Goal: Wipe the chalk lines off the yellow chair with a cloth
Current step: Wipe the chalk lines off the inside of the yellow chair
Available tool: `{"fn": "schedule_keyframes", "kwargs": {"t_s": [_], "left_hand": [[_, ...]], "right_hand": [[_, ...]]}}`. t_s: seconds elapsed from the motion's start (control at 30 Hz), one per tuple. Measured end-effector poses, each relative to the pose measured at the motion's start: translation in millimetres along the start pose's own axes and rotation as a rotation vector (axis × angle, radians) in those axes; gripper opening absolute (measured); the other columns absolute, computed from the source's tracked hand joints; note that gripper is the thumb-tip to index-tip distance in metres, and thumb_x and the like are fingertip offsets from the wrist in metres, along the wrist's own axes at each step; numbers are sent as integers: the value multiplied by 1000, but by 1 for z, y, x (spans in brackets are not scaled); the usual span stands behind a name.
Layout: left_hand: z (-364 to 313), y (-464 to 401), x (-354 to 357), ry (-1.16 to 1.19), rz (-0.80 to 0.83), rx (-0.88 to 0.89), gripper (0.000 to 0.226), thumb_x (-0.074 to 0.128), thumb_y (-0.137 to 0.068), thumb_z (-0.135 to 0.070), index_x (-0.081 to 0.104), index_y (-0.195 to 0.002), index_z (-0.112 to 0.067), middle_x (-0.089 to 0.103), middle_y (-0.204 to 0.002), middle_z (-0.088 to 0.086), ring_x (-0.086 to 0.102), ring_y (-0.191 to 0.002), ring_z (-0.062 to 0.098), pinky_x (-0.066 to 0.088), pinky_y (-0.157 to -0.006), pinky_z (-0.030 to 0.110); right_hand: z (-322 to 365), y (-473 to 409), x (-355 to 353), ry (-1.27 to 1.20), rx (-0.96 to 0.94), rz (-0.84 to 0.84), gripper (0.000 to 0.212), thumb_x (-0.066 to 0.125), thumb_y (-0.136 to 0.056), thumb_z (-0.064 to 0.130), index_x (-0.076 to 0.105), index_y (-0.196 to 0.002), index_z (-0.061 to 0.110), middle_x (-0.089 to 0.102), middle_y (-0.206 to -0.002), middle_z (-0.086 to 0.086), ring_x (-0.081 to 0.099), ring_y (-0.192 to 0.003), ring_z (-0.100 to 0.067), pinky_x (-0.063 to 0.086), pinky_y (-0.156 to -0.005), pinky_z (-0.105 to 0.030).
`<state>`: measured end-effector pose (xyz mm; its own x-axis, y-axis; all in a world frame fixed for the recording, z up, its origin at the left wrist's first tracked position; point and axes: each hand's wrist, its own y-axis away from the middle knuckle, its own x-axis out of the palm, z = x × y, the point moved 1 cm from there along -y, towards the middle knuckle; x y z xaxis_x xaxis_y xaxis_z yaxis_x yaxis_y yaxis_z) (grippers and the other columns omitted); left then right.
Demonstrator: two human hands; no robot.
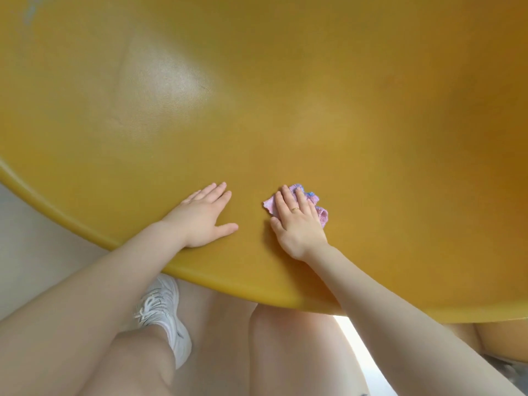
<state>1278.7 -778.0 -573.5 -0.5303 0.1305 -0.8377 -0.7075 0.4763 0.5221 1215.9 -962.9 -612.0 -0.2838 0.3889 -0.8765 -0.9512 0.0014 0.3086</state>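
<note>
Pink cloth (297,205) flat beneath right hand (297,221)

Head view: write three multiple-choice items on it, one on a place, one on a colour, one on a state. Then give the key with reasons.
1. Where is the cloth?
A. under the right hand
B. under the left hand
C. on the floor

2. What colour is the cloth mainly?
A. green
B. pink
C. black

3. How does the left hand lie?
A. in a fist
B. pinching the cloth
C. flat on the yellow chair

Key: 1 A, the cloth shows from beneath its fingers; 2 B, pink with some blue; 3 C, fingers straight on the seat near the rim.
</note>
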Motion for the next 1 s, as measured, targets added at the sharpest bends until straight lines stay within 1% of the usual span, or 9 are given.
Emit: {"fn": "schedule_keyframes", "kwargs": {"t_s": [0.27,0.33,0.4,0.5,0.57,0.63,0.73,0.9,1.0], "left_hand": [[39,31,-23,22,-108,-115,72,38,-94,-49,4,-150,-19,-10,-158,-2,-7,-146,12,3,-117,31],[47,39,-28,16,-123,-129,72,39,-94,-47,3,-150,-19,-11,-158,-3,-8,-146,12,3,-117,31],[54,47,-36,6,-145,-138,72,40,-94,-47,2,-150,-20,-11,-158,-3,-8,-145,12,3,-117,31],[65,56,-52,-10,-187,-143,72,40,-94,-46,3,-150,-20,-11,-158,-2,-8,-146,13,3,-117,31],[72,60,-62,-23,-210,-150,72,40,-94,-46,4,-150,-20,-11,-158,-2,-8,-146,13,4,-117,32],[79,63,-73,-48,-235,-147,72,40,-94,-47,4,-150,-20,-11,-158,-2,-8,-146,14,4,-117,33],[92,63,-95,-91,-284,-154,72,39,-94,-47,4,-150,-20,-12,-158,0,-8,-146,14,3,-117,33],[125,61,-133,-264,-404,-176,73,37,-94,-50,4,-150,-16,-11,-158,4,-8,-146,17,-4,-117,30],[149,63,-152,-454,-435,-210,71,39,-94,-47,9,-150,-15,-9,-158,8,-9,-146,22,-8,-117,36]], "right_hand": [[57,-22,28,-43,-301,-51,40,28,-100,11,34,-139,15,23,-153,0,13,-142,-22,11,-111,-34],[68,-26,29,-94,-340,-83,38,31,-93,4,54,-116,23,47,-136,0,35,-127,-20,29,-97,-37],[80,-27,23,-331,-312,-108,36,31,-85,9,57,-89,32,58,-99,12,48,-93,-12,35,-77,-30],[90,-36,0,-842,-85,-184,27,43,-94,11,62,-112,16,53,-77,20,45,-61,7,36,-62,-10],[94,-45,-23,-1044,9,-201,22,47,-94,15,60,-112,17,56,-77,18,48,-56,8,35,-49,-10],[98,-52,-45,-1187,33,-178,12,53,-93,26,63,-99,27,61,-80,9,51,-60,-1,35,-47,-15],[109,-71,-63,-1236,37,-202,12,54,-91,33,62,-84,29,53,-74,0,46,-68,-14,32,-55,-20],[162,-124,-80,-1149,-29,-212,22,48,-93,38,50,-73,30,35,-55,4,32,-44,-7,27,-37,-11],[208,-161,-88,-1166,-115,-225,24,46,-94,39,47,-71,31,35,-55,8,33,-45,-5,30,-42,-14]]}}
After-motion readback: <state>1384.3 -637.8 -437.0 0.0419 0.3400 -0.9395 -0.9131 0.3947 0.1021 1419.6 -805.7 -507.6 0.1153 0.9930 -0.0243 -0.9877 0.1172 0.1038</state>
